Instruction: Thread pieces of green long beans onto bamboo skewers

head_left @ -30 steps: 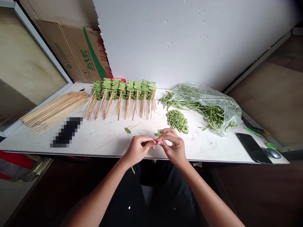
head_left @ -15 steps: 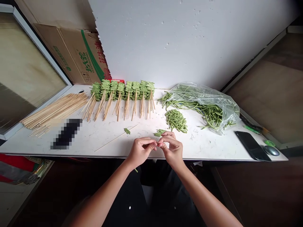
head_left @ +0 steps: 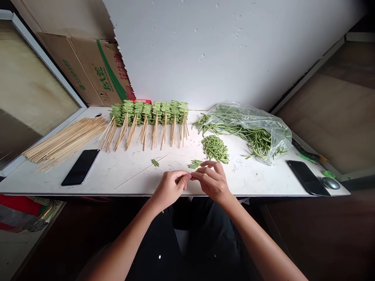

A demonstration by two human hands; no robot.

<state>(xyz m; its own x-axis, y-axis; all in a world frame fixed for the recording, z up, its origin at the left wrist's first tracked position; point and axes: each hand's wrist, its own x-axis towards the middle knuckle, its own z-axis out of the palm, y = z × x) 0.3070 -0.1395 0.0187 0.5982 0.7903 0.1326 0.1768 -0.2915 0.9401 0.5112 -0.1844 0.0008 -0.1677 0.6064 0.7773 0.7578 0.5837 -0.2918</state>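
Long white table (head_left: 252, 181), its front edge just below both hands. Heap of cut green beans (head_left: 215, 149) lies ahead of the right hand (head_left: 212, 182), short green bean pieces (head_left: 195, 164) nearer it, thin bamboo skewer (head_left: 141, 171) ahead of the left hand (head_left: 170, 189). Hands together, fingertips meeting, anything pinched hidden; right fingers less curled than earlier.

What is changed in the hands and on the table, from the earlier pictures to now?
The fingers of the right hand have straightened and lie flatter, still close to the fingertips of the left hand. Nothing is clearly taken or let go. The pile of cut green beans and the skewered bean stacks stayed as they were.
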